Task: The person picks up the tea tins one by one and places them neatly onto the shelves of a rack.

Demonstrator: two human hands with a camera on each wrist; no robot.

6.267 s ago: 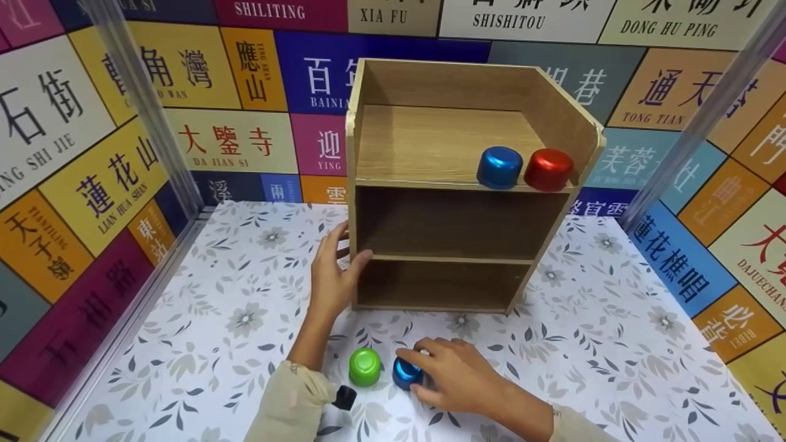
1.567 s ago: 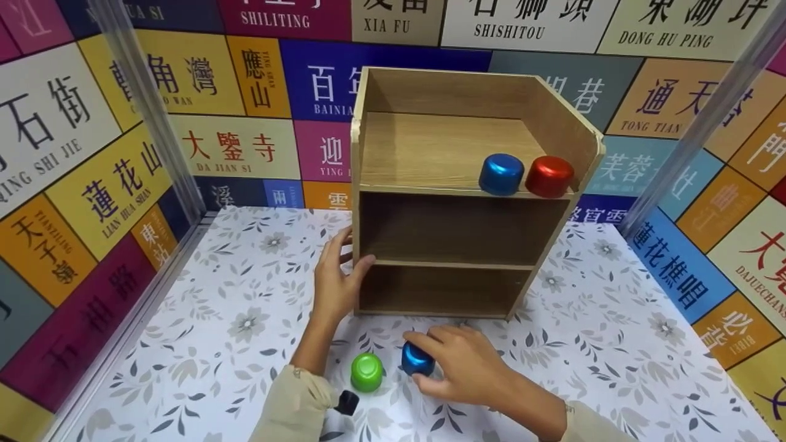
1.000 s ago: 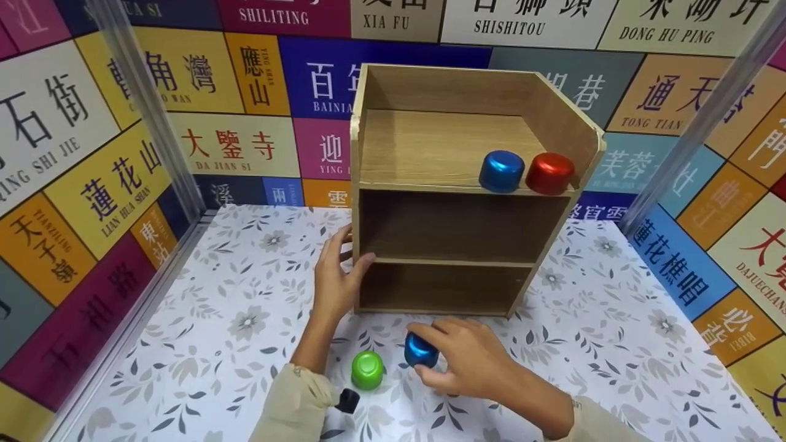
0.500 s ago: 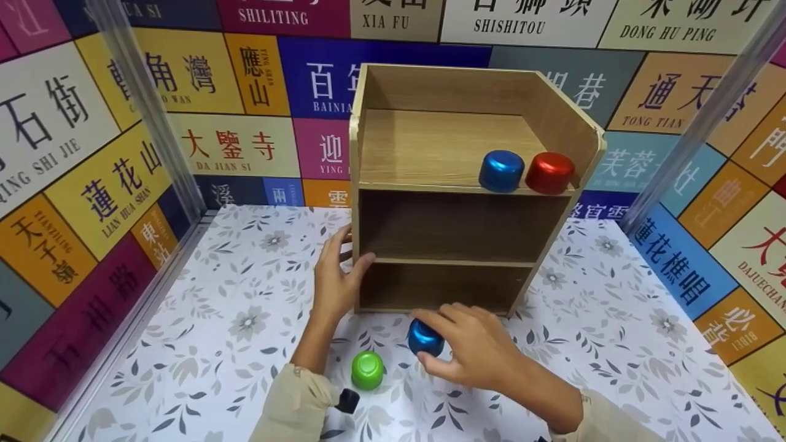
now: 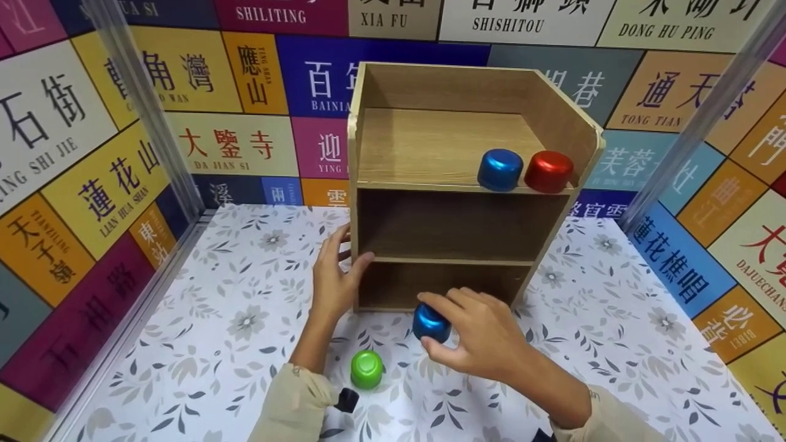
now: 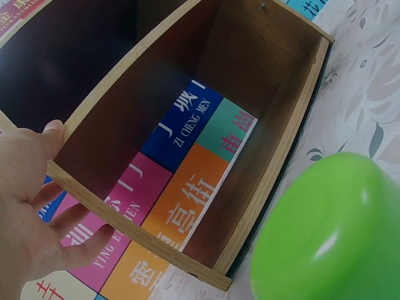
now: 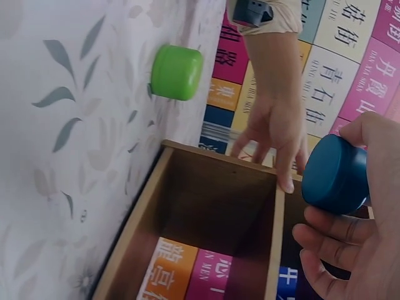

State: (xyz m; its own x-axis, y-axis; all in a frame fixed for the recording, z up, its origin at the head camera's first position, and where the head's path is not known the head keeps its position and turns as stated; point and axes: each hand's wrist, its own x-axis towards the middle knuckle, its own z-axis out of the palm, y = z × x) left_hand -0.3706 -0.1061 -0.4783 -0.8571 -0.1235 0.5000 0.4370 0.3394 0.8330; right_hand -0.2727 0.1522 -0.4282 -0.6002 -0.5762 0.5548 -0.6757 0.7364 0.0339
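Note:
My right hand (image 5: 488, 331) grips a small metallic blue cup (image 5: 431, 323) between thumb and fingers, held in front of the lowest compartment of a small wooden shelf (image 5: 445, 261). In the right wrist view that blue cup (image 7: 335, 174) appears raised off the table. My left hand (image 5: 334, 276) holds the shelf's left side panel, its thumb on the front edge and its fingers along the outer side, as the left wrist view confirms. A green cup (image 5: 366, 369) stands bottom-up on the table between the two forearms. Another blue cup (image 5: 500, 170) and a red cup (image 5: 549, 171) sit side by side on the shelf's top board.
Beneath everything lies a white tablecloth (image 5: 245, 322) with grey leaves and flowers. Walls of coloured sign panels (image 5: 227, 141) stand behind and at both sides, with clear corner posts (image 5: 147, 104). The shelf's two lower compartments are open at the front.
The right hand has taken the blue cup from beside the green one and moved it forward and rightward, up toward the shelf. The left hand and the other cups have stayed in place.

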